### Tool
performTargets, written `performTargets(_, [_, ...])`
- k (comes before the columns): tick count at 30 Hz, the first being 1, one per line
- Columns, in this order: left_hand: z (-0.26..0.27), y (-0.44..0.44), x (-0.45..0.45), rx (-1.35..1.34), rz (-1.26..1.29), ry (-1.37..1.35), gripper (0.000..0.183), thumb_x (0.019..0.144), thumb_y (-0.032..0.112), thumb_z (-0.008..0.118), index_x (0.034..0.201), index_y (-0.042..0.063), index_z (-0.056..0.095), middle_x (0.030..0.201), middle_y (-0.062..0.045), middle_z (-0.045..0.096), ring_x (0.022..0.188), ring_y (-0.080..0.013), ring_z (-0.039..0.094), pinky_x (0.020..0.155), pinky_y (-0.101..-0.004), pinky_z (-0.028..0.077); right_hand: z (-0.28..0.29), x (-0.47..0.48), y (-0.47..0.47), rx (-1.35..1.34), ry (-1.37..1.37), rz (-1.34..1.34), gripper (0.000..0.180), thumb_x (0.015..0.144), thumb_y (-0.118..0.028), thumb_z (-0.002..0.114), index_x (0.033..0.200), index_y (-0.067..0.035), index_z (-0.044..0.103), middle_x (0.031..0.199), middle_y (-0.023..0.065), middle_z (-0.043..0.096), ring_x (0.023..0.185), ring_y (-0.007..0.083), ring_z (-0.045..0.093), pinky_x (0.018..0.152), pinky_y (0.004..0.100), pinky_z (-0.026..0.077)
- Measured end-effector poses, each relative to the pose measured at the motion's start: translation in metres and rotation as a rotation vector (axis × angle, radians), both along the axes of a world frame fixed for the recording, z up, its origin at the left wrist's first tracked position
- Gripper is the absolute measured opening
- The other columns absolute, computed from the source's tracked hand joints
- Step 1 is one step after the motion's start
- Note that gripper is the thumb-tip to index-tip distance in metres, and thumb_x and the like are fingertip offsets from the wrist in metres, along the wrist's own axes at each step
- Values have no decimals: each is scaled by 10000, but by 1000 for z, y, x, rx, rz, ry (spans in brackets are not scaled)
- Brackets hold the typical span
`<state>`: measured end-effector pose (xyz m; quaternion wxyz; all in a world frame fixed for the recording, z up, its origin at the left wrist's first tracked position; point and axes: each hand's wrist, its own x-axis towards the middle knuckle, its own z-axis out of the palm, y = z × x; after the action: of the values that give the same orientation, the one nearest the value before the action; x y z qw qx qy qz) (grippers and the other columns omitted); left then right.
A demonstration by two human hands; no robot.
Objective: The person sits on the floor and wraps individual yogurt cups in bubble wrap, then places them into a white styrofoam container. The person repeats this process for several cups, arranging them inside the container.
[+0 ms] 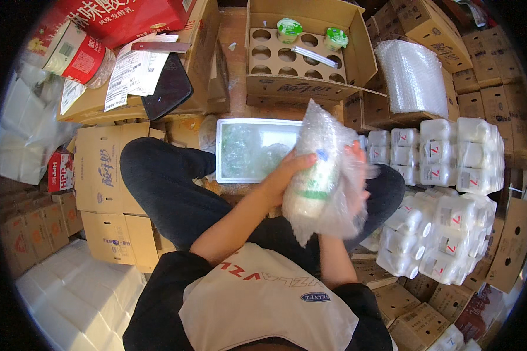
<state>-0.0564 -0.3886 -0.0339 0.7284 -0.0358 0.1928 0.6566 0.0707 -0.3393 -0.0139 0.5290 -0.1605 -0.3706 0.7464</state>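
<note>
Both hands hold a white bottle with green print [312, 188], wrapped in bubble wrap, above my lap. My left hand [292, 169] grips its left side, thumb across the upper part. My right hand [358, 171], blurred and partly behind the loose wrap, is on the other side. Just behind the bundle lies a white foam box [220, 151] with clear wrapped items inside; the bundle overlaps its right end. Farther off, an open cardboard carton [298, 90] has an insert with round holes, two green-lidded cups [289, 30] and a small bundle of thin white sticks [315, 57].
At the right are a roll of bubble wrap [413, 79] and packs of white bottles [437, 149]. Printed sheets [131, 72], a dark tablet or phone [169, 90] and a plastic jar [79, 57] lie on a carton at the upper left. Flattened cardboard [110, 171] stands at the left.
</note>
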Motion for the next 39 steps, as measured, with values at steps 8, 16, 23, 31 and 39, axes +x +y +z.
performTargets(8, [-110, 38, 4, -101, 536, 1426, 1031, 755, 122, 768, 1519, 67, 77, 1510, -222, 175, 1415, -347, 242, 1151, -461, 233, -76, -47, 29, 109, -935, 58, 640, 953, -348, 610, 1384, 81, 408, 1417, 209, 469, 1310, 298, 445, 1094, 386, 333])
performTargets(16, [-184, 12, -6, -301, 432, 675, 851, 818, 126, 614, 1523, 74, 140, 1475, -162, 285, 1351, -306, 333, 1131, -421, 268, -224, -47, 61, 112, -952, 284, 590, 816, -188, 801, 1288, 12, 507, 1191, 128, 625, 1085, 208, 589, 942, 347, 472])
performTargets(23, [-217, 7, -18, -593, 321, 987, 669, 887, 246, 643, 1443, 1, 363, 1437, -232, 343, 1329, -361, 358, 1113, -438, 301, -258, -62, 68, 91, -1063, 466, 732, 748, -217, 857, 1328, -6, 465, 1259, 128, 594, 1130, 228, 578, 983, 362, 462])
performTargets(31, [-201, -1, -18, -385, -37, 2169, 674, 914, 271, 611, 1405, -120, 365, 1492, -369, 238, 1399, -510, 260, 1156, -491, 270, -355, -72, 44, -164, -856, 487, 667, 825, -296, 742, 1362, -23, 456, 1292, 143, 578, 1157, 289, 584, 992, 415, 478])
performTargets(39, [-161, 25, -27, -327, -676, 2057, 566, 928, 369, 562, 1316, -39, 500, 1338, -370, 471, 1320, -485, 419, 1026, -531, 438, -373, -67, 47, 350, -1558, 510, 761, 829, -565, 663, 1270, 44, 547, 1229, 262, 615, 1142, 415, 584, 986, 455, 467])
